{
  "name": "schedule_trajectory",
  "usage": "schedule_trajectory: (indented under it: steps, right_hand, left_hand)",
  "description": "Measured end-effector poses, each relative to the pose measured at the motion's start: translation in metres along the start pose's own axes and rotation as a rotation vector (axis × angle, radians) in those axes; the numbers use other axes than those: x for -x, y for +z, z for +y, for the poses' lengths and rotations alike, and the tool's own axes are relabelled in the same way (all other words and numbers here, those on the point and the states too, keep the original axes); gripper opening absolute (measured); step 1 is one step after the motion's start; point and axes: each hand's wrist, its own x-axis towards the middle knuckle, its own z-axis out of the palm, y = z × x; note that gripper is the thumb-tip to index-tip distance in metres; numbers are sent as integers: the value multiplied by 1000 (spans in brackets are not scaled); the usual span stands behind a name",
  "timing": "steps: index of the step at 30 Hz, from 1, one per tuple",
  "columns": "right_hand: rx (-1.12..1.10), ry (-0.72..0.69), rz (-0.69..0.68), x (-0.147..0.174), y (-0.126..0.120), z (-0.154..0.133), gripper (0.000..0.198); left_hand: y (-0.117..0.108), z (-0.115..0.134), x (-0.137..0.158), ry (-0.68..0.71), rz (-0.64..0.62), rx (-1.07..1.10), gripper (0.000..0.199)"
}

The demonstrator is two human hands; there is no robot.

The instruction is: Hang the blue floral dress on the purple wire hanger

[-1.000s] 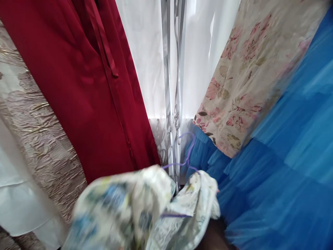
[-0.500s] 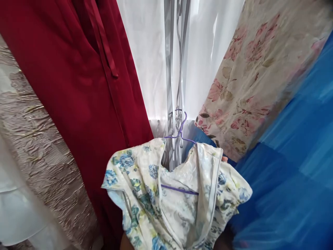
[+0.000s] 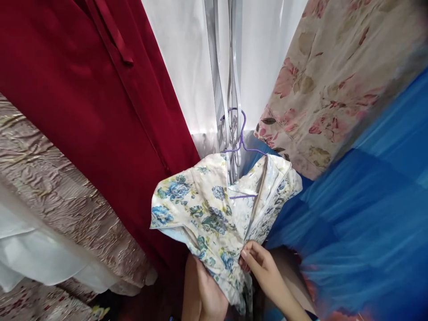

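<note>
A short-sleeved cream blouse (image 3: 207,196) with blue flowers and a V-shaped front hangs on a thin purple hanger (image 3: 243,133). My right hand (image 3: 259,261) pinches the front edge of the blouse at the bottom of its neckline, thumb against fingers. At the lower left side of the blouse is my left hand (image 3: 212,292), closed around the fabric, its fingertips mostly hidden by the cloth. The hanger's hook stands free of both hands, in front of several pale metal strips or hangers (image 3: 236,80).
A dark red garment (image 3: 100,111) hangs at left, beside a textured pinkish fabric (image 3: 67,191) and sheer white cloth (image 3: 30,249). To the right hang a beige cloth with pink flowers (image 3: 317,102) and a blue garment (image 3: 368,200). White curtain-like fabric (image 3: 177,58) hangs behind.
The blouse and hanger have risen in the view and turned slightly. My right hand has come round to the front and pinches the neckline edge; my left hand now shows below.
</note>
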Motion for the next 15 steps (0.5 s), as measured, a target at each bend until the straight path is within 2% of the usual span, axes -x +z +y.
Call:
schedule_trajectory:
  steps: [2, 5, 7, 9, 10, 11, 12, 14, 15]
  right_hand:
    - [7, 20, 19, -6, 3, -3, 37]
    - [88, 29, 41, -6, 0, -3, 41]
    - [159, 37, 36, -2, -7, -1, 47]
    - [193, 64, 36, 2, -15, 0, 50]
    - [193, 82, 43, 4, -19, 0, 50]
    - [184, 99, 54, 6, -22, 0, 50]
    - [170, 113, 65, 7, -24, 0, 49]
    - [142, 121, 72, 8, -26, 0, 49]
    - [132, 115, 68, 8, -27, 0, 49]
  left_hand:
    - [-11, -5, 9, -31, -9, 8, 54]
    - [-23, -15, 5, -37, 5, -41, 56]
    - [-26, -24, -4, 97, 157, -129, 53]
    - [-25, -33, -9, 336, 336, -247, 51]
    - [-21, -38, -8, 456, 355, -317, 48]
    - [-16, -43, -5, 544, 287, -395, 44]
    - [-9, -47, -1, 588, 151, -466, 39]
    - [7, -54, 10, 571, -149, -547, 29]
    - [16, -57, 15, 539, -247, -556, 26]
